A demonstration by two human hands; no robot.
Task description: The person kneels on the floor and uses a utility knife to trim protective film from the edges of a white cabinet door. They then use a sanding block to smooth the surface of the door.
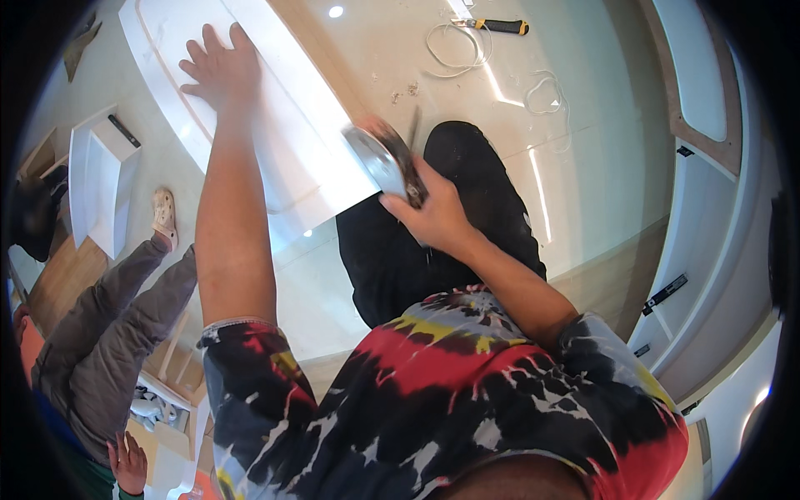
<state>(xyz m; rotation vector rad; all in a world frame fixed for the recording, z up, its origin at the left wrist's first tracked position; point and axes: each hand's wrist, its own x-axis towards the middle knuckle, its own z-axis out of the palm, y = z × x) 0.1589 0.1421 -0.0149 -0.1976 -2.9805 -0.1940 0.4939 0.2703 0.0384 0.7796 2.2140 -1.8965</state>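
My left hand (pixel 223 70) rests on a white panel (pixel 292 108), its fingers spread wide over the surface. Beside the panel's near right corner, my right hand (pixel 433 208) is closed around a round thing (pixel 375 157) with a silvery disc-like face and a dark brown side. Motion blur hides its exact kind. The disc side faces the panel's edge, and I cannot tell whether they touch. A thin grey strip (pixel 414 127) sticks up just beyond that hand. My knee (pixel 462 150), in black trousers, is under and beside the right hand.
A yellow and black utility knife (pixel 500 27) lies on the floor near loops of thin white cord (pixel 454 58). Small scraps (pixel 408 89) are scattered nearby. White cabinet frames (pixel 708 250) stand at right. At left are another person's legs (pixel 100 333) and a white drawer-like box (pixel 104 183).
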